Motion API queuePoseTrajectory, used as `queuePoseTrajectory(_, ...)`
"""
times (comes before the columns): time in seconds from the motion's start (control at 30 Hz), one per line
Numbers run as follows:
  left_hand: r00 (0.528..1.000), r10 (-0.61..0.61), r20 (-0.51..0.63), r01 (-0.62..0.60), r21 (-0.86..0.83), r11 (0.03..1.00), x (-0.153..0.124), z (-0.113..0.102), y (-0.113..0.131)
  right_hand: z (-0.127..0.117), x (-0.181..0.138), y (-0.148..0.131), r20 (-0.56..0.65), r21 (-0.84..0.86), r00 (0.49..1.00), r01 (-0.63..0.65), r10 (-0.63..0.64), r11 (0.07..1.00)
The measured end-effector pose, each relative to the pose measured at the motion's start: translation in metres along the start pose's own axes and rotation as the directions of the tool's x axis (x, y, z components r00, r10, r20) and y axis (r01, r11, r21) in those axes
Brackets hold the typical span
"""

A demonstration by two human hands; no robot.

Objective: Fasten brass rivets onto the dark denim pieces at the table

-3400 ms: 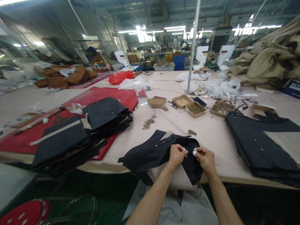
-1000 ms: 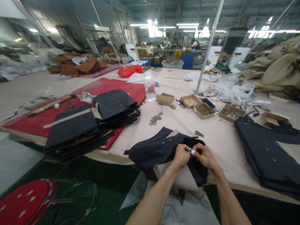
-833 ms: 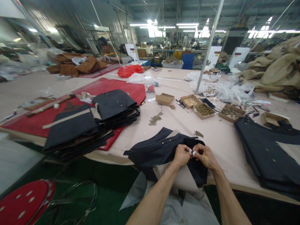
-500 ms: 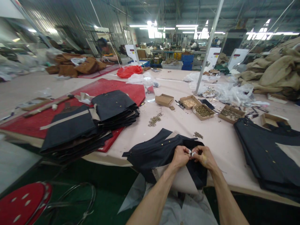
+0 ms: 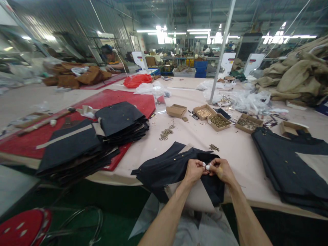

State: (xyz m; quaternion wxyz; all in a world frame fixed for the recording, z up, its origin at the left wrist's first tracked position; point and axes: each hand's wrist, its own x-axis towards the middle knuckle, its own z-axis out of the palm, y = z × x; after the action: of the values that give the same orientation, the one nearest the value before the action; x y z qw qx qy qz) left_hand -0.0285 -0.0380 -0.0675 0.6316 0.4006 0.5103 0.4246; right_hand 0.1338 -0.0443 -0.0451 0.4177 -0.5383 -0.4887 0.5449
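A dark navy garment piece with small brass studs and a beige lining lies over the table's near edge. My left hand and my right hand meet above its right part, fingertips pinched together with white tape on them. Both pinch the dark cloth, and what small thing sits between the fingertips I cannot make out. A little heap of brass fasteners lies just beyond my hands, and another heap of metal rings lies further left.
Stacks of dark garment pieces lie at left on a red mat and at right. Open cardboard boxes of brass hardware sit mid-table, by a metal pole. A red stool stands lower left. Tan fabric piles far right.
My hands have stayed pinched together on the same spot of the dark piece. The view has shifted slightly; the fingertips moved closer than 3.4 s ago.
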Motion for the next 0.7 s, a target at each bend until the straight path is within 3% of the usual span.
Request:
queuePoseTrajectory(0.23, 0.995, 0.021, -0.095, -0.020, 0.009, 1.000, -0.008, 0.012, 0.020, -0.005, 0.000, 0.004, 0.063, 0.037, 0.996, 0.057, -0.060, 0.998)
queuePoseTrajectory(0.47, 0.938, 0.104, -0.330, -0.084, 0.076, 0.994, -0.005, 0.019, 0.017, 0.002, 0.002, 0.014, -0.019, 0.025, 0.994, 0.105, -0.104, 0.994)
queuePoseTrajectory(0.57, 0.936, 0.126, -0.329, -0.102, 0.090, 0.991, -0.005, 0.017, 0.014, 0.004, 0.001, 0.016, -0.032, -0.001, 0.990, 0.137, -0.137, 0.991)
queuePoseTrajectory(0.7, 0.959, 0.144, -0.245, -0.122, 0.102, 0.987, -0.003, 0.014, 0.009, 0.003, -0.003, 0.017, -0.008, -0.050, 0.987, 0.159, -0.159, 0.986)
